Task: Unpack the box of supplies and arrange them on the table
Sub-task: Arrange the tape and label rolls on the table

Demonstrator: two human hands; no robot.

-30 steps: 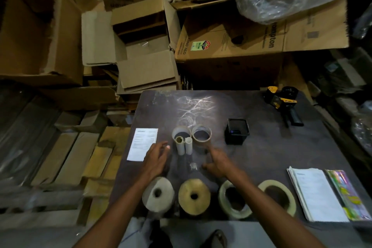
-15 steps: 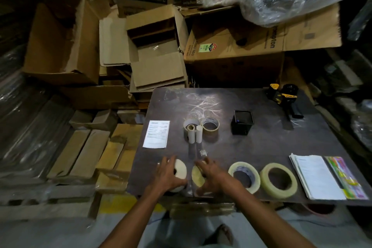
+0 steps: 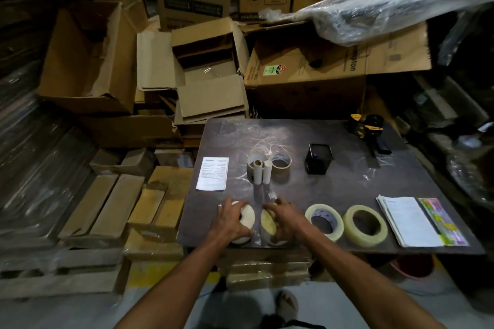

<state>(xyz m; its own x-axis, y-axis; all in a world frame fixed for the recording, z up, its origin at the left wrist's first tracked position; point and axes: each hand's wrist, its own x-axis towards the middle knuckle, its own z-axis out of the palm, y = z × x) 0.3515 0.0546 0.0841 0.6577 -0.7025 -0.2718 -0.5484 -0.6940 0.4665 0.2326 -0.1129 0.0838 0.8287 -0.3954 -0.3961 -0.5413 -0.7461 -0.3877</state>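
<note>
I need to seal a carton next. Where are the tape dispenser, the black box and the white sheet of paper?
tape dispenser (image 3: pixel 366 128), head view, on its yellow and black body.
black box (image 3: pixel 319 159), head view, on its front wall.
white sheet of paper (image 3: pixel 212 173), head view, on its printed middle.

Cardboard cartons (image 3: pixel 211 69) — perhaps empty — behind.

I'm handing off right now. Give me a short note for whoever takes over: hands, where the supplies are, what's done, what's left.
Left hand: grip on the white roll at the table's near edge.
Right hand: grip on the yellowish roll beside it.
Laid out: two tape rings to the right, then booklets; farther back, small tape rolls and tubes, a paper sheet, black box, tape dispenser.
Left: set both rolls in line, let go.
</note>
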